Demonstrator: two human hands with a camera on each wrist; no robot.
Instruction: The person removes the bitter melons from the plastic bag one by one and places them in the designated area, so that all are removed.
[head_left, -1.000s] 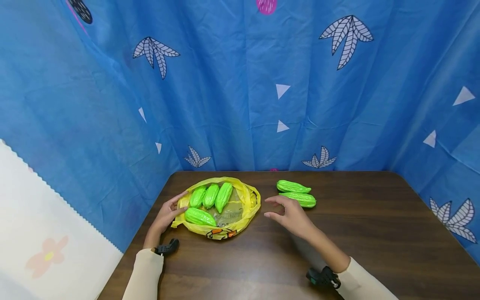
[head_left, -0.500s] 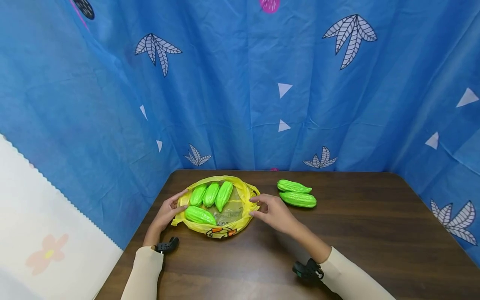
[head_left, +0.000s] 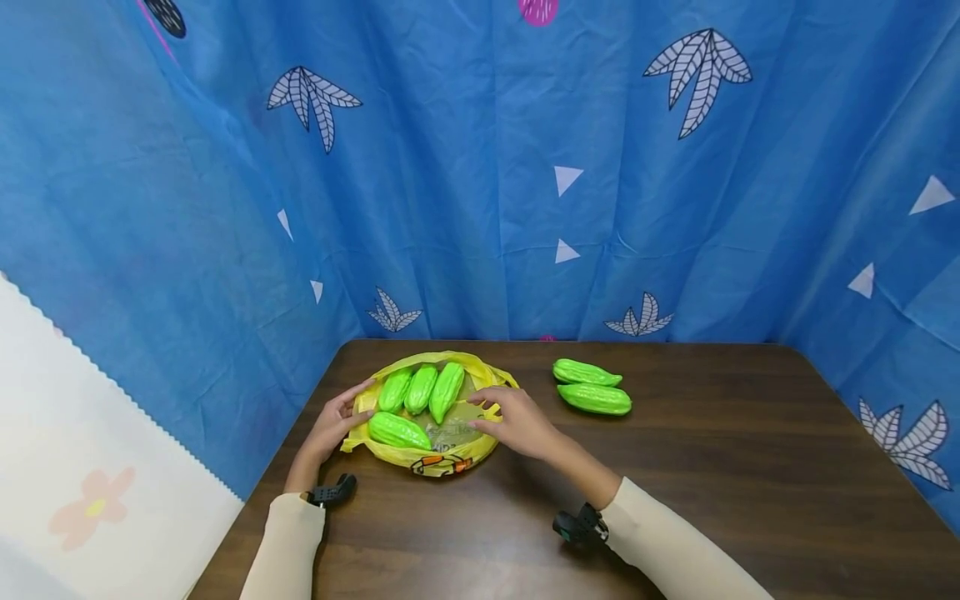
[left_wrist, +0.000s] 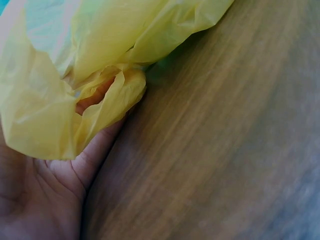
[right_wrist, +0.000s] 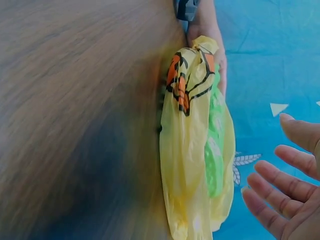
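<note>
A yellow plastic bag (head_left: 442, 463) with an orange and black print lies spread on the table, its mouth facing up. Several glossy green bitter gourds lie inside: three side by side at the back, and another bitter gourd (head_left: 400, 431) in front. My left hand (head_left: 330, 427) holds the bag's left rim between thumb and fingers; in the left wrist view the bag's folds hide the fingertips. Over the bag's right side is my right hand (head_left: 517, 423), thumb and fingers apart with nothing between them. The right wrist view shows its fingers (right_wrist: 280, 172) spread and loosely bent.
Two more bitter gourds, a rear one (head_left: 585, 372) and a front one (head_left: 595, 398), lie close together right of the bag. The dark wooden table (head_left: 720, 467) backs onto a blue patterned curtain (head_left: 450, 167). A white flowered cloth (head_left: 75, 467) hangs at the left.
My right hand has moved left from beside the two loose bitter gourds to over the bag's right part. The left hand stays at the bag's left rim.
</note>
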